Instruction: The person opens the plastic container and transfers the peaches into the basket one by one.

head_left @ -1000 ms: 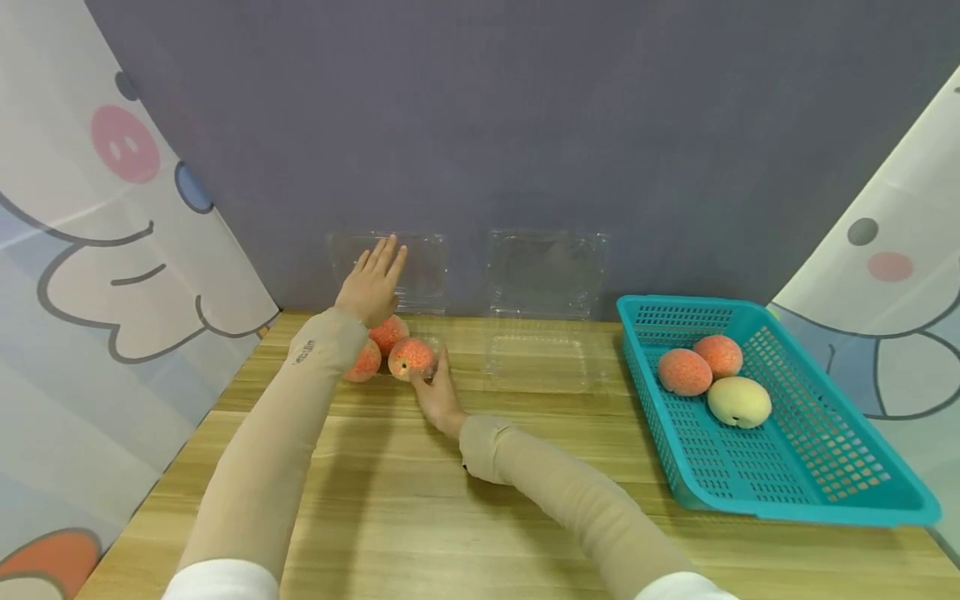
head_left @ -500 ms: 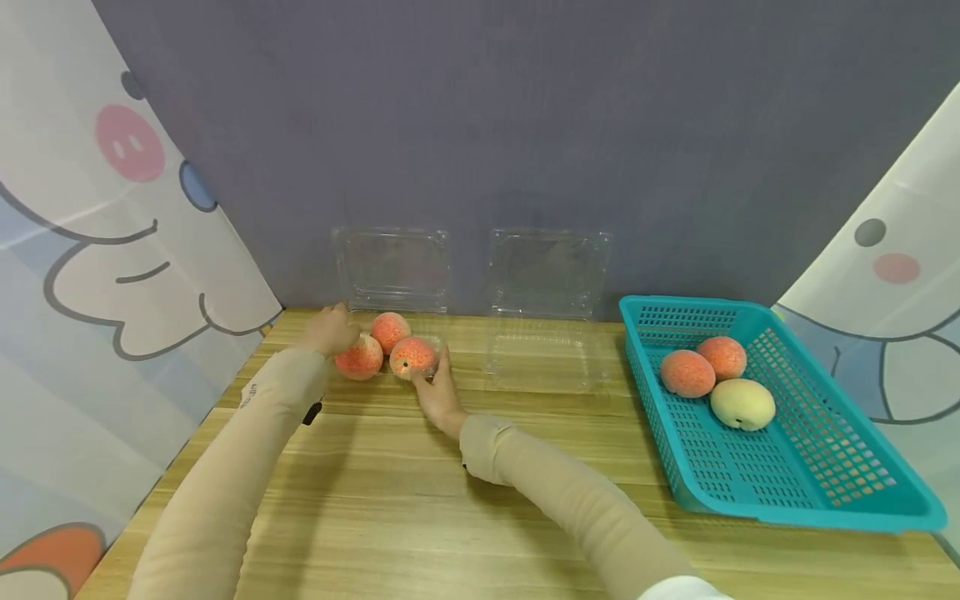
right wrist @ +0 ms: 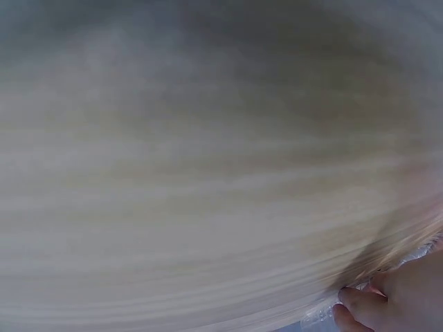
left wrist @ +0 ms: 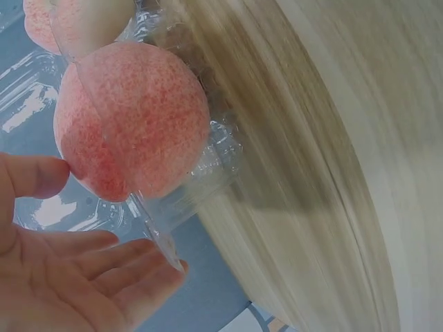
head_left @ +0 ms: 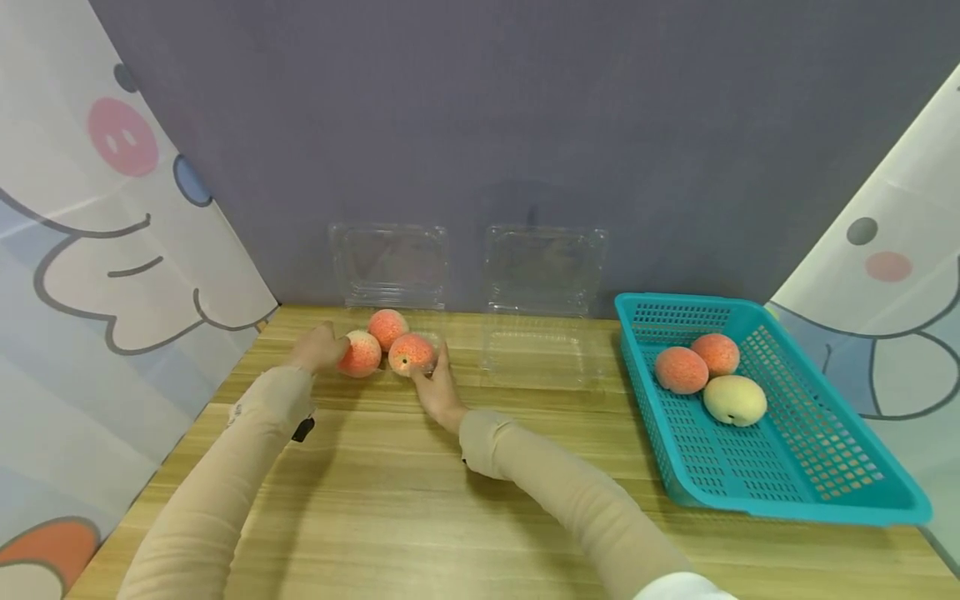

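Observation:
In the head view, several peaches, among them a near-left peach, a back peach and a near-right peach, sit together in an open-lidded clear plastic container. My left hand is at the container's left side. In the left wrist view its thumb touches or nearly touches a peach, and its fingers extend under the container's clear rim. My right hand holds the container's front right corner, thumb in front and a finger up its side. The right wrist view shows only part of that hand.
A second clear container stands to the right, its lid raised against the grey backdrop. Further right, a teal basket holds two red peaches and a pale yellow peach. All rest on a wooden table.
My left hand has come down from above the peaches to the container's left side, uncovering the peaches and raised lid. My right hand has stayed at the front right corner.

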`<state>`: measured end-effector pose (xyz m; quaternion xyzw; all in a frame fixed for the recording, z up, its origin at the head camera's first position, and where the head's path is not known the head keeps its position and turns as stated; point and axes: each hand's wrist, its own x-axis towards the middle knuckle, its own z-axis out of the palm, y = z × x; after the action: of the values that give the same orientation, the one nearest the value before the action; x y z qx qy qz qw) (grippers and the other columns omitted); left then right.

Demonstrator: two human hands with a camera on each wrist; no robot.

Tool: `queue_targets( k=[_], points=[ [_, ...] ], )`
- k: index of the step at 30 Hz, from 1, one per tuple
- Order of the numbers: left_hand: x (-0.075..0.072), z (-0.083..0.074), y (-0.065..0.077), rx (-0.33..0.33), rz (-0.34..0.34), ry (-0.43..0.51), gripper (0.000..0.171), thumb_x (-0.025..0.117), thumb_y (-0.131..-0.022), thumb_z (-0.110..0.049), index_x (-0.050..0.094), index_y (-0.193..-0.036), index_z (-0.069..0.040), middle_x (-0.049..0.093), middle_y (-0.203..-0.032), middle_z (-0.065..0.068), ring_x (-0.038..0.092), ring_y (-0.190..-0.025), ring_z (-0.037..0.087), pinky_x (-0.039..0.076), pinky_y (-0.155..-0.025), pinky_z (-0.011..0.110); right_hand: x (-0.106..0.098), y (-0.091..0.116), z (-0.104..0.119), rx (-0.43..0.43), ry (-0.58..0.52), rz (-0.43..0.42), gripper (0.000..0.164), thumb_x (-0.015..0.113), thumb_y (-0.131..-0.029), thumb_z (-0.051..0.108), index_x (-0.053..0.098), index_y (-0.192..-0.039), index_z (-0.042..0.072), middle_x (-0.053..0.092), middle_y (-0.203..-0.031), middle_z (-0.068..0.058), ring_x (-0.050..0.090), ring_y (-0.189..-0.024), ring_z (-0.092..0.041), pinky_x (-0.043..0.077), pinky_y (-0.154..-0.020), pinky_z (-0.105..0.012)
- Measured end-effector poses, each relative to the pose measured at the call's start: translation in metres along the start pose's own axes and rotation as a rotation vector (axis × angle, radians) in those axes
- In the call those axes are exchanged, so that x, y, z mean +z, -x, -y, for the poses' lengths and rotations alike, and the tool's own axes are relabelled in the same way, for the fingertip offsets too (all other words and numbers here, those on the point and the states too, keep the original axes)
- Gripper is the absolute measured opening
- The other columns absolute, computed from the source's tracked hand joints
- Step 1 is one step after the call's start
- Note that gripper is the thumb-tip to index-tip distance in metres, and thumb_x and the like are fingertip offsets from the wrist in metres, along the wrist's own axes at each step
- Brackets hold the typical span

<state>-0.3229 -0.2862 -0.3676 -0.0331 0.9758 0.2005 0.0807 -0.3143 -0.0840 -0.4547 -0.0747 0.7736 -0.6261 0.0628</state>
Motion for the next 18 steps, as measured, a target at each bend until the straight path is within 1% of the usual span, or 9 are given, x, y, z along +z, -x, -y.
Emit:
queue_targets(
  k=[4, 7, 9, 12, 14, 16, 18],
  points=[
    [0.001, -0.003, 0.002, 0.013, 0.011, 0.022, 0.062, 0.029, -0.093, -0.025, 0.019, -0.135, 0.021, 0.028, -0.136, 0.04, 0.029, -0.124, 0.054, 0.029, -0.103, 0.059, -0.003, 0.0, 0.0, -0.006, 0.01, -0.012, 0.075, 0.047, -0.094, 0.023, -0.005, -0.147, 0.007, 0.039, -0.138, -0.015, 0.047, -0.118, -0.023, 0.041, -0.1, -0.037],
    [0.005, -0.005, 0.001, 0.031, 0.005, 0.055, 0.062, 0.028, -0.094, -0.024, 0.016, -0.137, 0.018, 0.025, -0.138, 0.039, 0.026, -0.126, 0.054, 0.027, -0.104, 0.059, -0.009, 0.002, 0.001, 0.007, 0.021, -0.022, 0.076, 0.048, -0.094, 0.025, -0.004, -0.147, 0.006, 0.039, -0.138, -0.016, 0.046, -0.119, -0.026, 0.04, -0.101, -0.038],
    [0.01, -0.005, 0.001, 0.055, -0.01, 0.076, 0.063, 0.029, -0.093, -0.024, 0.014, -0.138, 0.018, 0.025, -0.137, 0.04, 0.026, -0.125, 0.054, 0.027, -0.104, 0.06, -0.012, 0.005, 0.001, 0.017, 0.028, -0.027, 0.077, 0.049, -0.095, 0.027, -0.003, -0.147, 0.003, 0.039, -0.138, -0.017, 0.045, -0.121, -0.028, 0.039, -0.102, -0.039],
    [0.017, -0.005, 0.006, 0.121, -0.066, 0.094, 0.063, 0.035, -0.093, -0.023, 0.017, -0.137, 0.018, 0.024, -0.138, 0.04, 0.024, -0.126, 0.055, 0.024, -0.104, 0.061, -0.016, 0.012, 0.002, 0.029, 0.0, -0.004, 0.075, 0.048, -0.095, 0.029, 0.0, -0.146, 0.001, 0.036, -0.141, -0.019, 0.041, -0.126, -0.031, 0.036, -0.105, -0.041],
    [0.022, -0.005, 0.012, 0.176, -0.109, 0.107, 0.062, 0.04, -0.093, -0.022, 0.021, -0.136, 0.019, 0.024, -0.138, 0.041, 0.022, -0.126, 0.055, 0.023, -0.103, 0.062, -0.02, 0.018, 0.004, 0.037, -0.016, 0.039, 0.073, 0.046, -0.096, 0.032, 0.003, -0.146, 0.001, 0.031, -0.144, -0.019, 0.035, -0.131, -0.033, 0.032, -0.107, -0.044],
    [0.026, -0.006, 0.019, 0.232, -0.15, 0.108, 0.059, 0.043, -0.092, -0.02, 0.027, -0.134, 0.018, 0.025, -0.138, 0.04, 0.023, -0.126, 0.055, 0.022, -0.103, 0.064, -0.024, 0.027, 0.009, 0.064, -0.002, 0.088, 0.067, 0.042, -0.097, 0.035, 0.01, -0.146, 0.003, 0.029, -0.146, -0.018, 0.031, -0.133, -0.034, 0.031, -0.108, -0.047],
    [0.029, -0.009, 0.026, 0.282, -0.174, 0.115, 0.055, 0.046, -0.092, -0.019, 0.032, -0.133, 0.016, 0.03, -0.136, 0.039, 0.027, -0.124, 0.054, 0.026, -0.1, 0.065, -0.029, 0.039, 0.018, 0.092, 0.046, 0.142, 0.063, 0.04, -0.097, 0.037, 0.018, -0.145, 0.003, 0.03, -0.146, -0.018, 0.031, -0.133, -0.035, 0.031, -0.107, -0.049]
  ],
)
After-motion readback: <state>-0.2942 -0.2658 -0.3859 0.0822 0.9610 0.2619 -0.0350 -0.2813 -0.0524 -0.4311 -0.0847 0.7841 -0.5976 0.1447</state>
